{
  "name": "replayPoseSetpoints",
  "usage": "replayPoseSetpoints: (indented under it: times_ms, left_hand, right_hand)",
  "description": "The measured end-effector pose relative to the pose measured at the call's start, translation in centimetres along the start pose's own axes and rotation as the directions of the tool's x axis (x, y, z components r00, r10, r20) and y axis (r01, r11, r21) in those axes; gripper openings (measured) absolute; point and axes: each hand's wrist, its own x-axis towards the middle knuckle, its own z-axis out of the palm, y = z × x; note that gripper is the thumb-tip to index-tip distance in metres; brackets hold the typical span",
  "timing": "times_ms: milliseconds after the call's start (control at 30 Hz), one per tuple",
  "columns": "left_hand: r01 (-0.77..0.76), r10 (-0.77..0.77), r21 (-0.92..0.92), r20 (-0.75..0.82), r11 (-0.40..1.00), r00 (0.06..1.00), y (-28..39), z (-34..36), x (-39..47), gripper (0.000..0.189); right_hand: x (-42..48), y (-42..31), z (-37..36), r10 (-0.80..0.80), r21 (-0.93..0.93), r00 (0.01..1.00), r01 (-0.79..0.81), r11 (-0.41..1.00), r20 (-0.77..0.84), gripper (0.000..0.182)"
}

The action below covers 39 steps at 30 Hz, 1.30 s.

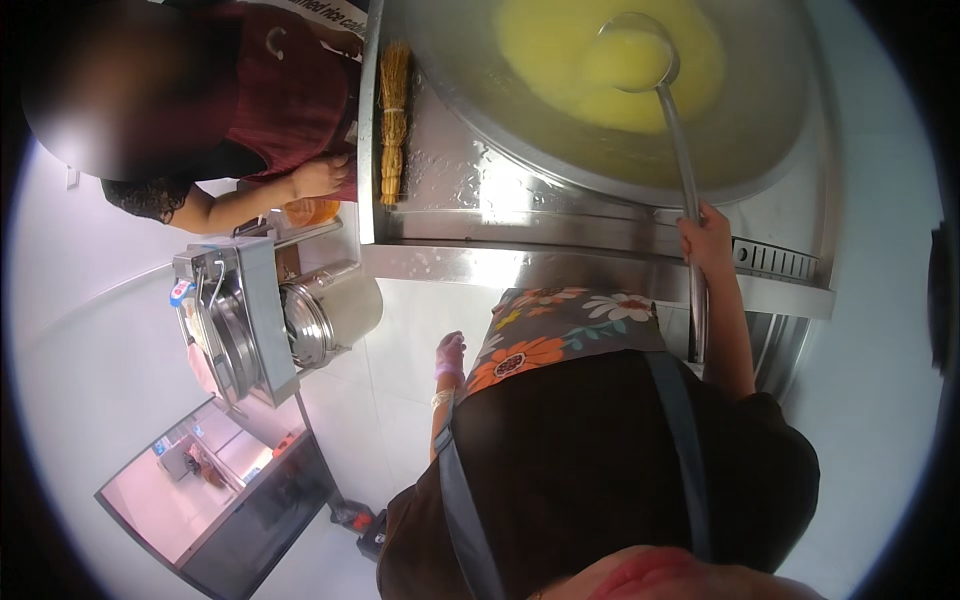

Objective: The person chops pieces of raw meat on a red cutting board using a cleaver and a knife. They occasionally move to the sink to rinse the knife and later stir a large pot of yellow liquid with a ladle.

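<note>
My right hand [705,238] is wrapped around the long metal handle of a ladle [679,142]. The ladle's round bowl sits in yellow liquid [540,56], which pools in the bottom of a large, wide wok [757,127]. A slight haze hangs over the wok. At my left side, my left hand [450,356] hangs low in a thin, see-through glove, with nothing visible in it. Its fingers look loosely curled, but they are too small to judge clearly. The patterned apron [574,326] I wear lies between my two hands.
A bundled straw brush [394,124] lies along the left side of the wet stainless-steel stove top [450,161]. A slotted drain [772,259] is at its right front. On the left stand a co-worker [292,97], a metal pot [345,304] and a steel machine [255,322].
</note>
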Motion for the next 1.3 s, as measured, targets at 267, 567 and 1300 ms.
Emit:
replayPoseSetpoints:
  times_ms: [267,567,1300]
  left_hand:
    - [-0.023,0.024,-0.095,0.011,0.995,1.000,-1.3,0.0,1.5,0.029]
    - [-0.049,0.049,0.037,0.014,0.998,0.999,1.1,0.4,-0.6,0.030]
    - [-0.634,0.701,0.696,0.264,0.337,0.663,-11.6,-1.8,4.4,0.026]
  right_hand:
    - [-0.1,-1.0,-1.0,-0.073,-0.167,0.995,0.062,0.984,-0.063,0.018]
    - [7.0,4.0,-4.2,-0.445,-0.664,0.866,0.195,0.722,-0.228,0.035]
    - [28.8,10.2,2.9,-0.520,-0.883,0.850,0.303,0.357,0.082,0.022]
